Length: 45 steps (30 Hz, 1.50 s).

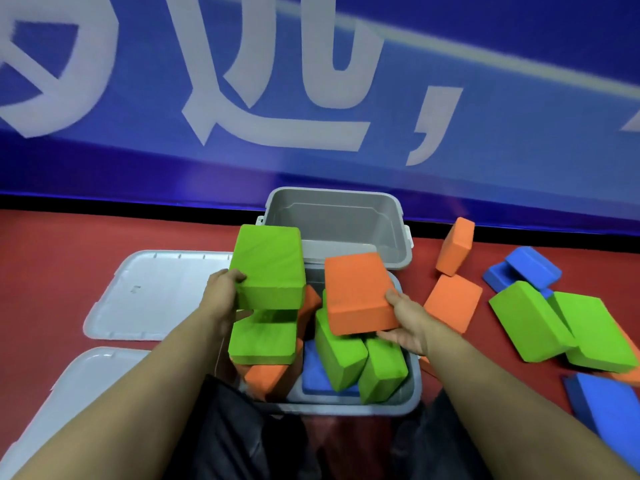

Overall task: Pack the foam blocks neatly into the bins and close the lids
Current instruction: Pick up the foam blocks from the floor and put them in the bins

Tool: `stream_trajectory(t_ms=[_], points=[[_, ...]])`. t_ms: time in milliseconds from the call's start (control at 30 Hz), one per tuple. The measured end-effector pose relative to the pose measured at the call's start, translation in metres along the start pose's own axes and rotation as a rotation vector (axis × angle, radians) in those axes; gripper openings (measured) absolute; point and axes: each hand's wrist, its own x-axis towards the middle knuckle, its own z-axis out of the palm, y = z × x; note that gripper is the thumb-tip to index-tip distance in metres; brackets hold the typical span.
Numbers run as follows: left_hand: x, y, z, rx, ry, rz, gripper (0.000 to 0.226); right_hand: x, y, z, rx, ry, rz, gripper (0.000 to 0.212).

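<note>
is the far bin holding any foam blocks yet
No, the far bin shows only its bare grey inside; the blocks sit in the near bin.

Both forearms are bare to the lower frame edge, with no sleeves. The left hand [225, 292] and right hand [410, 322] wear no gloves. Dark trousers [221, 431] cover the legs.

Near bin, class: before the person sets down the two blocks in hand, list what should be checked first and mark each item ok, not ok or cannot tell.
1. Left hand grips the green block: ok.
2. Right hand grips the orange block: ok.
3. Blocks in the near bin lie flat and neat: not ok, they are tilted and jumbled.
4. Far bin has free room: ok, looks empty.
5. Lids off and aside: ok.
6. Loose blocks left on the floor: not ok.
</note>
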Motion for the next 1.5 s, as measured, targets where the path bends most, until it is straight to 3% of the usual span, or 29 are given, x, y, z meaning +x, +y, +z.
stream_trajectory(t_ms=[100, 233, 467, 700, 967, 1167, 1333, 1500], points=[[0.003, -0.003, 0.006, 0.073, -0.103, -0.072, 0.031, 0.013, 0.008, 0.001, -0.164, 0.104, 0.039, 0.046], [0.003, -0.010, 0.019, 0.250, -0.208, -0.138, 0.057, 0.025, 0.008, -0.002, -0.314, 0.181, -0.020, 0.052], [0.006, -0.020, 0.032, 0.602, -0.213, -0.135, 0.080, 0.028, 0.015, -0.009, -0.874, 0.240, -0.175, 0.093], [0.013, -0.030, 0.044, 1.043, -0.177, -0.018, 0.093, 0.022, 0.017, -0.010, -1.048, 0.215, -0.257, 0.081], [0.012, -0.029, 0.081, 1.147, -0.063, 0.038, 0.090, 0.017, 0.017, -0.010, -1.177, 0.263, -0.347, 0.076], [0.000, -0.020, 0.114, 1.033, 0.058, 0.254, 0.074, 0.013, 0.014, -0.010, -1.107, 0.270, -0.398, 0.072], [-0.029, -0.013, 0.142, 0.893, -0.085, 0.515, 0.060, -0.008, 0.005, -0.020, -1.028, 0.290, -0.482, 0.068], [-0.070, 0.007, 0.179, 0.944, -0.251, 0.687, 0.050, -0.048, -0.005, -0.058, -1.154, 0.312, -0.553, 0.065]])
